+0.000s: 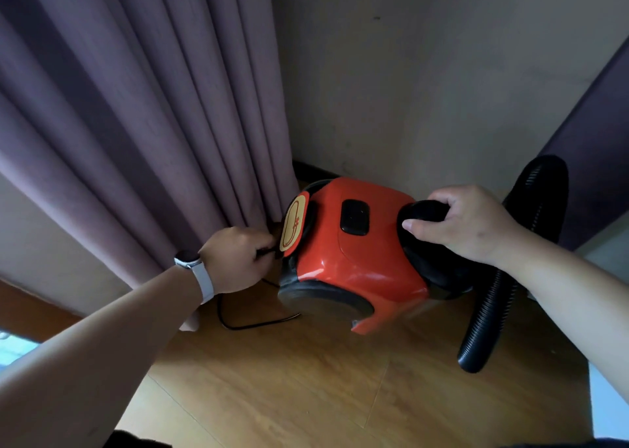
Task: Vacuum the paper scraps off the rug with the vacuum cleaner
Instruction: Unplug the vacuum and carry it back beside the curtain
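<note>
A glossy red canister vacuum cleaner [354,260] with black trim sits tilted over the light brown wooden plank floor [306,379], in the corner where a pleated mauve fabric curtain [136,124] meets a plain beige wall [425,73]. Whether its base touches the floor cannot be told. The right hand [466,223] is wrapped round the black curved carrying handle [422,211] on top of the machine, fingers curled over it and the thumb lying along its near side. The left hand [235,260], with a dark-faced watch on a white strap [190,258] at the wrist, pinches a thin black power cord [245,326] just beside the machine's rear end, close to a yellow oval label [293,224]. The cord loops down across the floor below that hand. A black rectangular button [354,216] is set in the red top. A thick black ribbed hose [490,311] arches up behind the right hand and comes down to the floor on the right.
</note>
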Demonstrator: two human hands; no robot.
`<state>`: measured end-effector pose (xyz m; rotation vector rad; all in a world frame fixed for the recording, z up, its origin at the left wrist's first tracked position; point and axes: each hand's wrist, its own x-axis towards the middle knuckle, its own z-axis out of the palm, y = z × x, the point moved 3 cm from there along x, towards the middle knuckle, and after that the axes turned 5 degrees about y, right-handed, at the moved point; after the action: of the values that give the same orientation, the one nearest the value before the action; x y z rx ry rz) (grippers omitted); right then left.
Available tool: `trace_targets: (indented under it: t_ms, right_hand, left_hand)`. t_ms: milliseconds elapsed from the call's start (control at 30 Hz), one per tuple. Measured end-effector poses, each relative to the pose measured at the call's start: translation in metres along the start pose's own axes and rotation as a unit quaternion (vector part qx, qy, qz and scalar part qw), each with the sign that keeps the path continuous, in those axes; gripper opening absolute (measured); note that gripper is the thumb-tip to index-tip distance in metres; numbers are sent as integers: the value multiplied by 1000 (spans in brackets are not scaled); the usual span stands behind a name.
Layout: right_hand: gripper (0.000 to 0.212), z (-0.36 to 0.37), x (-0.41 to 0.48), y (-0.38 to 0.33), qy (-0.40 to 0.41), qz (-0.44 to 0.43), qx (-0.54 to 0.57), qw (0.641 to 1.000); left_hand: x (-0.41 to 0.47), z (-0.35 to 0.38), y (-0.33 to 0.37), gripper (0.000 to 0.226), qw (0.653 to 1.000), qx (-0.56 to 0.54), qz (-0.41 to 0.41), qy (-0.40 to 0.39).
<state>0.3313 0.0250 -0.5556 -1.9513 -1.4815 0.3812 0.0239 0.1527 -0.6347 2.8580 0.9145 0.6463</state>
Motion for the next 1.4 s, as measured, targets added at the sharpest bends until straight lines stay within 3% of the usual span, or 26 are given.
trace_targets:
  t_ms: [200,500,667,833,933,1067,1400]
  right_hand:
    - [36,-6,5,10,48,39,-19,998]
    - [33,-1,3,9,44,26,-62,997]
    - [26,3,-3,-3,-20,-36,-67,997]
    - [27,4,-9,-15,-41,-65,-68,995]
    - [28,4,-12,-20,-54,-65,-63,994]
    - [29,8,-13,-24,-73,-78,-71,992]
    - [29,5,-15,-19,-83,-74,-63,992]
  left_hand:
    - [-3,-10,24,39,997,39,55,-42]
    - [14,-37,47,40,988,75,136,19]
    - [27,-47,55,42,987,66,132,67]
    - [36,-42,48,42,997,-26,25,72]
    - [41,-42,44,33,994,-94,-50,11]
    - [46,-34,30,26,970,-194,-121,-86]
    - [39,-4,-8,15,894,-383,-207,-105]
